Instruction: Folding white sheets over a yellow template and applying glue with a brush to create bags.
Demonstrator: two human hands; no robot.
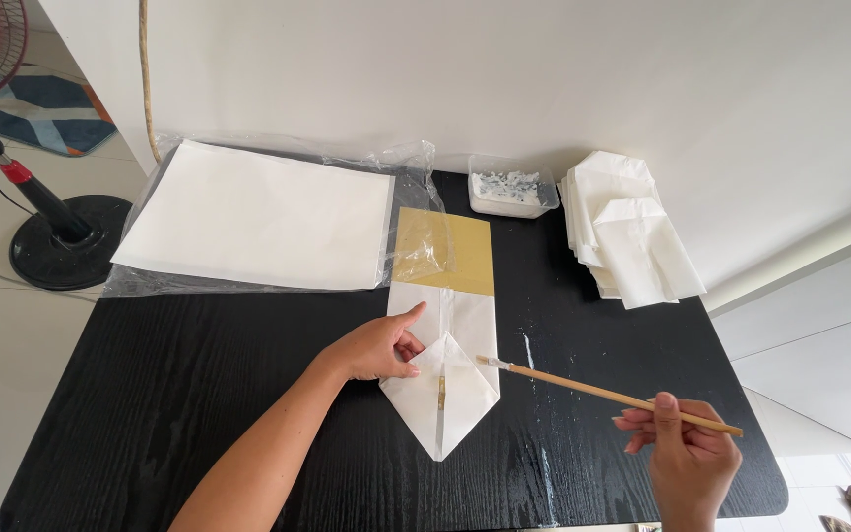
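Folded white paper [442, 394], creased into a downward point like a part-made bag, lies flat on the black table [199, 414] right under my left fingertips. I see my left hand [378, 350] resting on its left flap, index finger stretched forward along the sheet's edge, the other fingers curled and pressing the fold down; nothing is pinched between them. A thin yellowish strip runs down the middle seam just right of those fingers.

My right hand [687, 448] is well off to the right, fingers closed around the far end of a slim wooden brush [608, 394]. The brush slants up and left from that grip, and its pale bristle tip hovers at or just beside the right flap; I cannot tell whether it touches.

Beyond my left fingers, a tan board [455, 251] sits under the paper's upper end. Farther out, a clear tub of white paste [511, 187] stands by the wall, a heap of finished white bags [627, 236] to its right, and a stack of blank sheets in clear plastic wrap [258, 217] to the left. White smears streak the table between my hands.
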